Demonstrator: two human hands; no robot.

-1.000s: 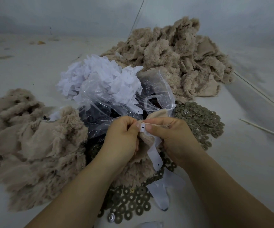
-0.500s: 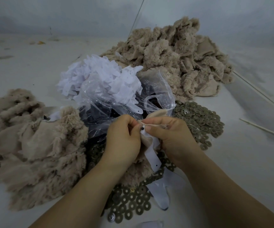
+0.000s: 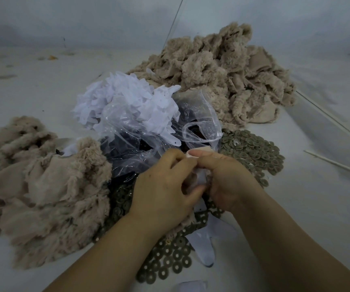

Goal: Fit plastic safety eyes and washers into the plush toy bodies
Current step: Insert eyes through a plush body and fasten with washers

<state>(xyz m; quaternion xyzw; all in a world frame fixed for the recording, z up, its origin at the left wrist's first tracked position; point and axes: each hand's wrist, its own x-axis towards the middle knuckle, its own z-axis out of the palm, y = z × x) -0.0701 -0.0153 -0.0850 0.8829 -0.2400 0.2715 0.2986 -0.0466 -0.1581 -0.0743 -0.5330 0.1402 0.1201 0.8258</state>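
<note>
My left hand (image 3: pixel 165 186) and my right hand (image 3: pixel 226 178) meet at the centre of the head view, fingers curled round a small beige plush body (image 3: pixel 193 180) with a white fabric piece (image 3: pixel 201 177) tucked into it. Most of that body is hidden between my palms. A white fabric strip (image 3: pixel 205 247) hangs below the hands. Olive ring washers (image 3: pixel 170 260) lie spread under my wrists, and more washers (image 3: pixel 252 152) lie to the right. No safety eye shows between my fingers.
A tall heap of beige plush bodies (image 3: pixel 222 70) fills the back right; another plush heap (image 3: pixel 39 186) lies at the left. White fabric cut-outs (image 3: pixel 127 102) sit on a clear plastic bag (image 3: pixel 155 135). Thin white sticks (image 3: pixel 336 165) lie at the right.
Both hands have closed in tighter on the plush body and dropped slightly. The white strip, stretched out between the fingers before, is now bunched up between the hands.
</note>
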